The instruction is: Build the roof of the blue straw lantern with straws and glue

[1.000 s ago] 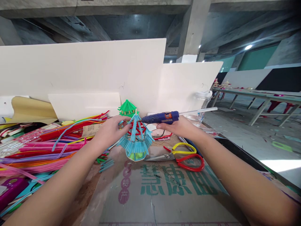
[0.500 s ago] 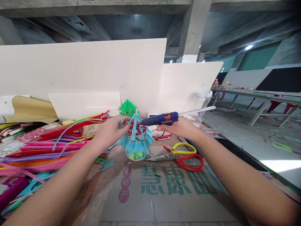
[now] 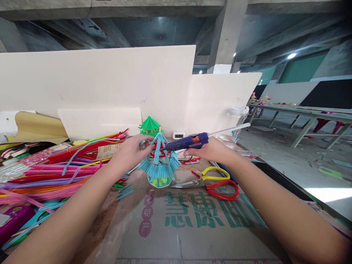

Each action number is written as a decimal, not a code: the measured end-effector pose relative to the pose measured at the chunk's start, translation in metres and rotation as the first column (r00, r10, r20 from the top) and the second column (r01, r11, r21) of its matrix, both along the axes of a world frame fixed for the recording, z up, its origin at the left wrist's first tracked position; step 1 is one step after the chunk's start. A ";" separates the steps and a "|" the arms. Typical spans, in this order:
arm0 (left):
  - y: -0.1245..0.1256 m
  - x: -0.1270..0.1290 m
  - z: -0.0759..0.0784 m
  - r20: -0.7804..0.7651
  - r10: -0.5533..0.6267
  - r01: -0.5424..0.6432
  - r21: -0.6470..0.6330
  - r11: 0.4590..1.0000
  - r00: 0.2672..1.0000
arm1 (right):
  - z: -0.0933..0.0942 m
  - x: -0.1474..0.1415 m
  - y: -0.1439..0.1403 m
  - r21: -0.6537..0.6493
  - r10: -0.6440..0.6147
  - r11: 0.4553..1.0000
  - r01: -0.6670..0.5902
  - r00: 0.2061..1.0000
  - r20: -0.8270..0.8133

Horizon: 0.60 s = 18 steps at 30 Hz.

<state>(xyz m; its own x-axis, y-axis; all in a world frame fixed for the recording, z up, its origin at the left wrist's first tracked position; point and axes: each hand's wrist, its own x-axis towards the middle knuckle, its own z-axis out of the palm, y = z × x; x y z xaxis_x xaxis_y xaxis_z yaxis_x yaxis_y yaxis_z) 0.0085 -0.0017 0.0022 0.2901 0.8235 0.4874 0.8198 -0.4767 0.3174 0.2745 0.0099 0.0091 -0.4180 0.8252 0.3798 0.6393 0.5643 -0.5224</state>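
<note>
A small pavilion model (image 3: 160, 170) made of light-blue pipe cleaners stands upright in front of me, with red parts inside its upper frame. My left hand (image 3: 136, 148) is closed at the left side of its roof, thumb and fingers pinching near a blue roof strip. In my right hand (image 3: 207, 149) is a dark-blue hot glue gun (image 3: 188, 142), its nozzle pointing left at the model's upper frame. A clear glue stick (image 3: 229, 129) sticks out of the gun's back. Whether the nozzle touches the frame cannot be told.
Scissors (image 3: 217, 182) with yellow and red handles lie right of the model on a printed plastic sheet (image 3: 203, 242). Colourful pipe cleaners (image 3: 60, 172) pile up at left. Behind stand a green-roofed model (image 3: 149, 125), a small digital clock (image 3: 178, 135), a clear jar (image 3: 233, 123) and white boards (image 3: 110, 80).
The glue gun has shifted very slightly downward, and the small clock behind it shows more fully. The left hand keeps its place at the model.
</note>
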 end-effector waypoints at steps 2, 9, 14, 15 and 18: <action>0.000 0.000 0.000 0.004 0.001 -0.001 0.003 1.000 1.000 | -0.002 0.002 0.002 -0.012 0.002 1.000 -0.002 1.000 0.002; 0.000 0.001 0.001 0.005 0.021 -0.021 0.008 1.000 1.000 | -0.004 0.004 0.003 -0.055 0.118 0.991 -0.118 0.993 -0.013; 0.001 0.000 0.000 -0.001 0.005 -0.005 0.010 1.000 1.000 | -0.002 0.002 0.000 -0.079 0.162 0.984 -0.160 0.987 0.019; 0.001 -0.001 0.000 -0.002 0.000 0.000 0.011 1.000 1.000 | -0.002 0.002 0.000 -0.078 0.170 0.983 -0.168 0.985 0.021; 0.001 -0.001 -0.001 -0.006 -0.007 0.007 0.009 1.000 1.000 | -0.002 0.002 0.000 -0.079 0.150 0.986 -0.148 0.988 0.023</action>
